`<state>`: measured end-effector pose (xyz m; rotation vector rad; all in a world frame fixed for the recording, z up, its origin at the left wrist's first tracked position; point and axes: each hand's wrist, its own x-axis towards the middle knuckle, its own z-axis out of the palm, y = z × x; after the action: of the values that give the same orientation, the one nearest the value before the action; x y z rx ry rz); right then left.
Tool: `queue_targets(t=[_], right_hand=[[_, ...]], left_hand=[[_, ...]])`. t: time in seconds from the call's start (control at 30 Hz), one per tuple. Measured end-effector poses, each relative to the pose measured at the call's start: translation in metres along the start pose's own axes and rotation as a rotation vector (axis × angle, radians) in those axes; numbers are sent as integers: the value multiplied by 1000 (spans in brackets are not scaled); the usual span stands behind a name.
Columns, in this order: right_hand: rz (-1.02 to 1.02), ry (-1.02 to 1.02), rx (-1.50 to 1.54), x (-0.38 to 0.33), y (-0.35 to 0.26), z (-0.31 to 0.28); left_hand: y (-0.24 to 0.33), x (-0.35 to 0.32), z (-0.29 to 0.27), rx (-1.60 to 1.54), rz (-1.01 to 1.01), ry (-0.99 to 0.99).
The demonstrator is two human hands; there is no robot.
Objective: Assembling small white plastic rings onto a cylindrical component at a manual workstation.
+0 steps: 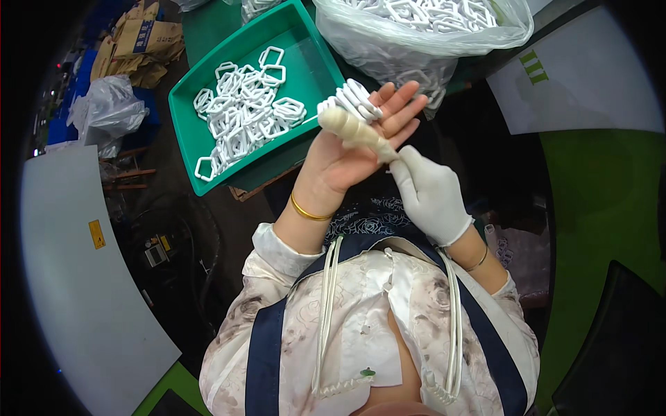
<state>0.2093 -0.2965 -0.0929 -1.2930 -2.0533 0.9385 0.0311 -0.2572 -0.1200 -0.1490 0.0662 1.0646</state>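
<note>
Your bare left hand [354, 142] is raised palm-up above your lap, fingers spread nearly flat, with a small stack of white plastic rings [357, 100] resting across the fingertips. Your gloved right hand [429, 194] is closed round the lower end of a cream-wrapped tool [357, 130], whose long axis runs diagonally from that grip up and to the left across your open palm, its thin tip poking out beside the rings. The rings lie at the far end of the tool, on the left hand itself and well apart from the right. Just beyond your left fingers sits a green tray [186, 142] scattered with more of the same white rings; behind your hands, a clear plastic bag [423, 41] holds another heap. A gold bangle [309, 210] circles your left wrist. How many rings are in the stack is hard to make out, and whether any are threaded on the tool cannot be told; the bag's top is cut off by the picture's edge.
</note>
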Motion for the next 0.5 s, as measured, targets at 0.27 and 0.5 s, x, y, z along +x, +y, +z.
queue_targets(t=[0.27,0.5], right_hand=[[135,45,113,5,5,-17],[163,157,89,24,5,-25]], left_hand=[[-12,-1,-2,566,211,71],[-21,-3,8,747,264,175]])
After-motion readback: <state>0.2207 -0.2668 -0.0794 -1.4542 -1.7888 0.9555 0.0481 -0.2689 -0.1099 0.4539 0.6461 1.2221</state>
